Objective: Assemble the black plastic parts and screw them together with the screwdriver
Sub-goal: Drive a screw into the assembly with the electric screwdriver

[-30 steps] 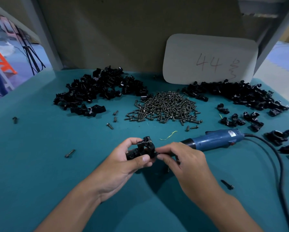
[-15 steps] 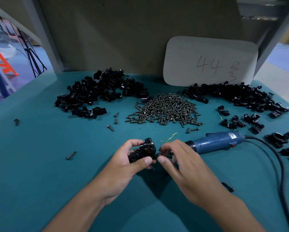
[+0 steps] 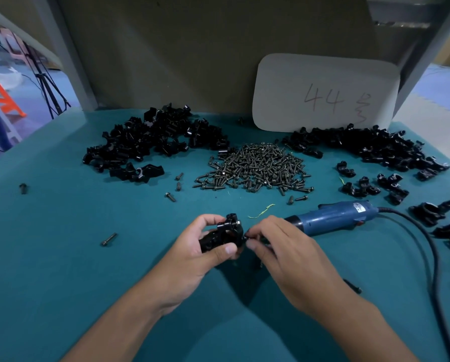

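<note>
- Two hands meet at the middle of my view, above the teal, felt-like tabletop (image 3: 62, 257).
- My left hand (image 3: 192, 257) grips the black part (image 3: 222, 235), a glossy, knobby plastic clamp with a rounded collar on top; thumb curled under it, fingers wrapped over the far side.
- My right hand (image 3: 284, 252) has thumb and forefinger pressed together at the part's right edge, pinching something small and dark there; I cannot tell for sure whether it is a screw.
- The screwdriver (image 3: 333, 218) lies on the tabletop just behind my right hand: a smooth blue barrel with a black nose, and a thick black cord (image 3: 432, 257) curving off to the right.
- Behind the hands sits the screw pile (image 3: 255, 168), a low mound of dull dark metal, with a few strays around it; one loose screw (image 3: 109, 239) lies well to the left.
- A left heap (image 3: 156, 139) of shiny black plastic pieces and a right heap (image 3: 370, 147) flank the screws, with scattered pieces trailing off at far right.
- A white rounded card (image 3: 325, 92) with "44" written in reddish marker leans on the drab back wall.
- A thin yellow-green thread (image 3: 261, 212) lies between the hands and the screws.
</note>
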`<action>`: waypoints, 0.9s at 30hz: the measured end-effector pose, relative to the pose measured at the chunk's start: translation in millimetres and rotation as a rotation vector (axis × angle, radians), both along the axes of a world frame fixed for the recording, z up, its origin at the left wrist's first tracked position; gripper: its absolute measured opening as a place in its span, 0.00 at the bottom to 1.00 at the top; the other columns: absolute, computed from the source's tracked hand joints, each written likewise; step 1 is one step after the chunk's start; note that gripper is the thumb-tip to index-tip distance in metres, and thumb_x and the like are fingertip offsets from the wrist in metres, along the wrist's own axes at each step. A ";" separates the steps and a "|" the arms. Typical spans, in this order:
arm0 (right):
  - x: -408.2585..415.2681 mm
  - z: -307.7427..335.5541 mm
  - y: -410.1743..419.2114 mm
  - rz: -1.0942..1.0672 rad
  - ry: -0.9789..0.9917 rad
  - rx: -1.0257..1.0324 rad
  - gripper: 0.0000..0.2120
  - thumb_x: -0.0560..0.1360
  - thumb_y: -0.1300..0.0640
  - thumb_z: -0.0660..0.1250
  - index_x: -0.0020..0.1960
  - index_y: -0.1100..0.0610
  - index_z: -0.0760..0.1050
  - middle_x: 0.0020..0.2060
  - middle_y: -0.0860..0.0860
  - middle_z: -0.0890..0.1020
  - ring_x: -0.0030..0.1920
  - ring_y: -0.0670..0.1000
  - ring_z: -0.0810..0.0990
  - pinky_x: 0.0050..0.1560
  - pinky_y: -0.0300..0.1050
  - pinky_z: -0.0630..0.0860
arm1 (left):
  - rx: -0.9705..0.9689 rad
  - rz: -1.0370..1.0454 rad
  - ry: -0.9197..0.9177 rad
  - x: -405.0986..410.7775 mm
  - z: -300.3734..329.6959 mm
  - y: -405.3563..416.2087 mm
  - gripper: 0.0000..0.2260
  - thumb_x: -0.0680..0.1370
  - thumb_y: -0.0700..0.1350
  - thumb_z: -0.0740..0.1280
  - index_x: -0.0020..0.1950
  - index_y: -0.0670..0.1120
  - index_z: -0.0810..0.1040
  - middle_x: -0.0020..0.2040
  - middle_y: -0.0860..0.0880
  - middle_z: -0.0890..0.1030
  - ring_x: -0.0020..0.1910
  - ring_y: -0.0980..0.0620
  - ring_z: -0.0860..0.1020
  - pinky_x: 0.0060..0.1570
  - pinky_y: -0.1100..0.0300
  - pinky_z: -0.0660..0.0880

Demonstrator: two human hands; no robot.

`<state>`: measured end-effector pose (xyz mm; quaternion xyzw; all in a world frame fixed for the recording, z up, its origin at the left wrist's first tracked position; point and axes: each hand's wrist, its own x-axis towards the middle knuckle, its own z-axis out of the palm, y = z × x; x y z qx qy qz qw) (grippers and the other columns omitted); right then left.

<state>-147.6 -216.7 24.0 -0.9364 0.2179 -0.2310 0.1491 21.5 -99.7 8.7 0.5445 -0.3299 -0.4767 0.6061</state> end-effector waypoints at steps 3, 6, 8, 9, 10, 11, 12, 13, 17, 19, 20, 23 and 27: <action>2.7 -2.5 1.7 -0.035 0.027 -0.009 0.16 0.83 0.39 0.49 0.43 0.45 0.65 0.35 0.41 0.68 0.40 0.45 0.67 0.37 0.44 0.66 | 0.005 -0.011 -0.009 -2.5 0.1 0.1 0.21 0.71 0.42 0.74 0.63 0.46 0.73 0.50 0.42 0.85 0.48 0.50 0.83 0.50 0.64 0.76; 1.7 -2.7 1.9 -0.053 0.034 0.008 0.16 0.83 0.37 0.49 0.44 0.44 0.65 0.36 0.39 0.69 0.40 0.45 0.68 0.35 0.41 0.64 | 0.007 0.014 -0.003 -2.7 0.6 -1.1 0.22 0.72 0.40 0.78 0.62 0.46 0.74 0.51 0.42 0.85 0.49 0.48 0.84 0.54 0.61 0.78; 0.5 -1.7 2.1 -0.029 0.024 0.065 0.11 0.82 0.37 0.53 0.48 0.43 0.67 0.41 0.38 0.72 0.43 0.41 0.70 0.38 0.37 0.68 | -0.004 0.046 0.037 -1.4 1.1 -1.6 0.22 0.72 0.39 0.76 0.63 0.44 0.74 0.50 0.42 0.85 0.49 0.47 0.84 0.58 0.59 0.79; 0.3 -1.7 2.0 -0.015 0.021 0.073 0.10 0.82 0.39 0.55 0.50 0.43 0.68 0.43 0.38 0.73 0.44 0.40 0.70 0.39 0.37 0.69 | -0.007 0.052 0.050 -1.0 1.3 -1.8 0.22 0.72 0.39 0.76 0.63 0.44 0.74 0.49 0.42 0.85 0.48 0.47 0.84 0.57 0.60 0.79; 0.2 -1.8 2.1 -0.007 0.017 0.068 0.09 0.82 0.40 0.55 0.50 0.43 0.68 0.43 0.38 0.73 0.44 0.40 0.70 0.40 0.38 0.69 | -0.008 0.050 0.052 -1.0 1.5 -1.7 0.22 0.72 0.38 0.77 0.63 0.44 0.74 0.49 0.43 0.85 0.47 0.48 0.84 0.55 0.60 0.79; 0.4 -1.7 2.3 -0.008 0.015 0.059 0.11 0.82 0.40 0.54 0.48 0.44 0.68 0.41 0.38 0.72 0.43 0.41 0.70 0.40 0.40 0.69 | -0.009 0.042 0.048 -1.1 1.5 -1.5 0.22 0.72 0.39 0.77 0.63 0.44 0.74 0.49 0.43 0.85 0.47 0.49 0.83 0.55 0.61 0.79; 1.0 -1.2 2.6 -0.016 0.026 0.045 0.13 0.82 0.39 0.51 0.46 0.43 0.67 0.39 0.39 0.71 0.42 0.42 0.70 0.39 0.42 0.69 | -0.011 0.029 0.043 -1.7 1.3 -1.3 0.22 0.72 0.40 0.76 0.63 0.44 0.73 0.49 0.42 0.85 0.47 0.49 0.83 0.55 0.60 0.78; 1.7 -0.8 2.9 -0.030 0.047 0.018 0.15 0.82 0.37 0.48 0.44 0.43 0.65 0.37 0.40 0.70 0.41 0.44 0.69 0.38 0.43 0.67 | -0.010 0.016 0.036 -2.6 1.4 -1.0 0.22 0.71 0.40 0.75 0.64 0.44 0.73 0.50 0.42 0.84 0.48 0.48 0.83 0.55 0.60 0.78; 0.1 1.0 3.3 -0.049 0.066 -0.022 0.13 0.82 0.38 0.48 0.44 0.42 0.64 0.36 0.39 0.70 0.40 0.43 0.69 0.36 0.40 0.64 | -0.007 0.024 0.044 -4.5 1.6 -1.4 0.22 0.72 0.39 0.77 0.63 0.44 0.74 0.52 0.41 0.84 0.49 0.47 0.84 0.59 0.58 0.78; -1.0 2.0 3.9 -0.022 0.059 -0.001 0.10 0.82 0.40 0.51 0.48 0.42 0.66 0.40 0.39 0.71 0.41 0.41 0.68 0.38 0.35 0.66 | -0.012 0.036 0.048 -4.2 1.4 -1.0 0.22 0.72 0.39 0.77 0.63 0.44 0.74 0.52 0.41 0.84 0.48 0.47 0.83 0.59 0.57 0.78; -0.6 2.2 4.4 -0.017 0.061 -0.011 0.10 0.82 0.40 0.51 0.47 0.43 0.65 0.39 0.39 0.70 0.41 0.41 0.67 0.37 0.35 0.66 | -0.014 0.034 0.048 -4.3 1.1 -0.8 0.22 0.71 0.40 0.76 0.63 0.45 0.74 0.52 0.40 0.84 0.48 0.47 0.83 0.59 0.57 0.78; 1.7 0.9 3.7 -0.065 0.115 -0.046 0.18 0.81 0.36 0.43 0.40 0.43 0.62 0.33 0.41 0.69 0.39 0.46 0.68 0.34 0.42 0.61 | -0.013 0.007 0.029 -6.3 1.7 -0.7 0.22 0.72 0.40 0.76 0.63 0.44 0.73 0.51 0.40 0.84 0.47 0.49 0.83 0.52 0.62 0.78; 1.0 -1.3 1.6 -0.133 0.016 -0.124 0.17 0.82 0.40 0.51 0.40 0.46 0.68 0.31 0.42 0.70 0.34 0.48 0.69 0.31 0.43 0.61 | -0.016 0.030 0.027 -6.2 2.2 -1.7 0.22 0.72 0.40 0.76 0.63 0.44 0.73 0.50 0.41 0.84 0.46 0.50 0.83 0.54 0.61 0.78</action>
